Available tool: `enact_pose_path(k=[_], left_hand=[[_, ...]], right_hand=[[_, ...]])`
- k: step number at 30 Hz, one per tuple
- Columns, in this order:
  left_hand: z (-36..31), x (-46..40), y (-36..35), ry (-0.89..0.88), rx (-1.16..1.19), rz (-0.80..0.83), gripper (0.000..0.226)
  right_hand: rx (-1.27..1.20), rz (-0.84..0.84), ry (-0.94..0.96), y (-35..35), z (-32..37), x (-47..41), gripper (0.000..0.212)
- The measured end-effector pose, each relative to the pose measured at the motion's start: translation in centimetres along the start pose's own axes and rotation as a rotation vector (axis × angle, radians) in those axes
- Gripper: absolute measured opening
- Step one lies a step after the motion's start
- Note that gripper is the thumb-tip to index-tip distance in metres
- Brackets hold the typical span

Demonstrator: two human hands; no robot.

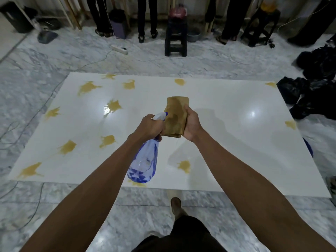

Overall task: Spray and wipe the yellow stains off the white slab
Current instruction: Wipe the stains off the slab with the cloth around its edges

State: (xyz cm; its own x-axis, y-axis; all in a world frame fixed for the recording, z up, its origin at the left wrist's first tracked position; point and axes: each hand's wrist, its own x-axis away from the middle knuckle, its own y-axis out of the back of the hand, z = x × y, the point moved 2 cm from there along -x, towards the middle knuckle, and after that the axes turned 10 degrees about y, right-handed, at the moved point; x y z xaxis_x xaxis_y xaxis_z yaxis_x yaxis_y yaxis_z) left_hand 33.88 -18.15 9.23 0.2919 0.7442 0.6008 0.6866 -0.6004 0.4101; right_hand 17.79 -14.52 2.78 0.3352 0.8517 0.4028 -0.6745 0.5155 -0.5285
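Note:
A white slab (pixel 227 128) lies flat on the marble floor, dotted with several yellow stains, such as one at the near middle (pixel 184 166) and one at the left (pixel 67 146). My left hand (pixel 150 127) grips the neck of a clear blue spray bottle (pixel 143 164), whose nozzle points at the cloth. My right hand (pixel 192 124) holds a folded, yellow-brown stained cloth (pixel 176 116) upright above the slab's middle. Both hands are held close together in the air.
Black plastic bags (pixel 312 91) are heaped at the slab's right edge. A black stool (pixel 176 39), a power strip (pixel 119 49) with cables, and several standing people's legs line the far wall. My foot (pixel 176 206) stands at the slab's near edge.

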Motion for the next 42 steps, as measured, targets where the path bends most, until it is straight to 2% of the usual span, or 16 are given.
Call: enact_pose_path(k=[4, 7, 9, 13, 15, 17, 19, 21, 23, 27, 36, 39, 42], left_hand=[[-1.5, -4.4, -0.1, 0.098, -0.007, 0.027, 0.023], [-3.0, -8.3, 0.1, 0.081, 0.017, -0.005, 0.02], [-3.9, -10.8, 0.4, 0.082, 0.046, -0.036, 0.02], [-5.2, -15.8, 1.3, 0.106, 0.109, -0.065, 0.027], [-5.5, -18.1, 1.9, 0.12, 0.118, -0.09, 0.028], [-5.9, -20.2, 2.4, 0.105, 0.106, -0.106, 0.025], [-5.9, -22.0, 2.7, 0.091, 0.093, -0.11, 0.024], [-5.3, -23.1, 2.7, 0.107, 0.084, -0.117, 0.025], [-4.7, -24.0, 2.8, 0.119, 0.071, -0.117, 0.026], [-3.2, -23.7, 2.9, 0.128, 0.079, -0.107, 0.028], [0.7, -17.7, 1.8, 0.105, 0.065, -0.027, 0.042], [3.2, -14.1, 1.4, 0.102, 0.061, -0.001, 0.038], [5.8, -10.1, 1.3, 0.06, 0.039, -0.003, 0.03]], right_hand=[[0.05, -0.009, -0.063, 0.6, 0.0, -4.5, 0.052], [0.256, -0.015, -0.143, 2.1, -0.6, -8.2, 0.059], [0.58, 0.0, -0.115, 3.1, -0.8, -11.0, 0.061], [1.187, 0.046, 0.361, 3.2, 2.6, -18.5, 0.041], [1.489, 0.093, 0.511, 3.0, 4.3, -23.9, 0.041], [1.857, 0.151, 0.533, 2.8, 5.0, -30.0, 0.045], [2.112, 0.218, 0.43, 2.8, 4.1, -34.7, 0.048], [2.129, 0.271, 0.233, 4.0, 2.0, -37.1, 0.055], [2.056, 0.234, 0.142, 5.5, -0.2, -37.4, 0.059], [2.046, 0.204, 0.274, 6.7, -2.7, -35.3, 0.053], [2.082, 0.322, 0.336, 8.1, -7.9, -24.6, 0.051], [2.041, 0.395, 0.302, 8.5, -10.5, -19.2, 0.062], [2.013, 0.436, 0.406, 9.1, -12.8, -13.8, 0.079]])
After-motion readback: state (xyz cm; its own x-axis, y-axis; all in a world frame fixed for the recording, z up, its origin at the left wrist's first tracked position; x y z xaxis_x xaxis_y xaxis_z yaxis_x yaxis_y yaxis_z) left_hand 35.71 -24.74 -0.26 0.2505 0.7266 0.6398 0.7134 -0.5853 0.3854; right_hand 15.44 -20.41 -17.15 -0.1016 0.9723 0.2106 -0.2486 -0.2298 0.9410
